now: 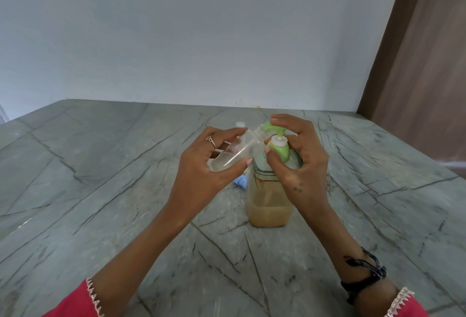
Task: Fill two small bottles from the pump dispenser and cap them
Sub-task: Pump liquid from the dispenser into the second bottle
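Pump dispenser (271,190) standing on veined grey stone counter (100,190); right hand (300,155) gripping green pump head (273,130); left hand (201,165), at 9 o'clock, holding tilted small bottle (234,152); pale wall (201,26) at 12 o'clock.

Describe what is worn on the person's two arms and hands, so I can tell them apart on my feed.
The left hand carries a silver ring on one finger, and its red sleeve ends in pale zigzag trim. The right hand bears a small mark of three dark dots; black threads are tied around that wrist, above a red sleeve cuff with the same pale trim.
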`<control>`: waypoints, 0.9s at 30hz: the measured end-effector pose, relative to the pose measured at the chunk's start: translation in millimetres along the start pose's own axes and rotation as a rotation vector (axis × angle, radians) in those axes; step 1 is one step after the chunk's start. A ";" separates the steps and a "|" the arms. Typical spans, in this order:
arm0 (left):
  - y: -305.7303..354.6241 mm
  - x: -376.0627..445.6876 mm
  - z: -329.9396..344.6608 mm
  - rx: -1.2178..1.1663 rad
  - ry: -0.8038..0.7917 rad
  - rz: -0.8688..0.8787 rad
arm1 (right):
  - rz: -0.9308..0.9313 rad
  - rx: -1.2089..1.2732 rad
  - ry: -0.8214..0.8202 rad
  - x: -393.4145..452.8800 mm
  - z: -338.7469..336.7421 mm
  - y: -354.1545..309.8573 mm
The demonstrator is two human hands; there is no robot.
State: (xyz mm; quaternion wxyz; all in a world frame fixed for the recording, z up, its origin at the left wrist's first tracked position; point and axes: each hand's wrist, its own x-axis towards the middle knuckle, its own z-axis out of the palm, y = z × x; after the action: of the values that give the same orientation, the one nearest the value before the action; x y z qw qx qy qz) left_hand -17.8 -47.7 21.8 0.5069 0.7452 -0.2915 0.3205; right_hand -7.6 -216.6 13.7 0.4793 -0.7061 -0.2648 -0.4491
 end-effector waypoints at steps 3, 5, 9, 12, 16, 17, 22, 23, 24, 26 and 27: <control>-0.4 0.4 0.5 0.003 0.005 -0.002 | -0.018 -0.057 0.029 1.4 0.5 -0.5; -0.8 0.0 0.9 0.007 0.007 -0.007 | -0.035 -0.083 0.041 1.9 0.6 -1.2; -1.9 -0.8 0.5 0.029 -0.008 -0.007 | -0.037 -0.084 0.064 2.4 0.7 -2.3; -1.7 -0.7 0.0 0.031 -0.007 -0.005 | -0.038 -0.080 0.063 2.6 0.9 -3.4; -2.0 -1.0 1.3 0.013 0.000 -0.005 | -0.039 -0.088 0.018 0.3 0.0 -2.2; -2.4 -0.7 1.7 0.006 0.004 -0.006 | -0.033 -0.081 0.008 -0.1 -0.3 -1.6; -2.6 -0.7 3.1 -0.023 0.005 -0.023 | -0.015 -0.050 -0.004 -1.2 -0.3 -2.3; -2.5 -0.8 3.1 -0.029 0.004 -0.028 | -0.012 -0.046 -0.004 -1.5 -0.1 -2.6; -2.2 -0.9 3.1 -0.030 0.005 -0.030 | -0.011 -0.043 -0.005 -1.8 -0.1 -2.7; -2.3 -0.8 3.0 -0.022 0.008 -0.023 | -0.014 -0.045 -0.006 -2.4 0.2 -2.4; -2.6 -0.4 3.0 -0.017 0.010 -0.020 | -0.017 -0.050 -0.002 -2.3 0.4 -2.0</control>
State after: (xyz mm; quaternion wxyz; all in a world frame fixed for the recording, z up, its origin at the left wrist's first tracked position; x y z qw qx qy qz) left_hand -15.5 -49.7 19.1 0.5179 0.7421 -0.2841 0.3166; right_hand -10.1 -215.3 12.4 0.4574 -0.7159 -0.2599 -0.4591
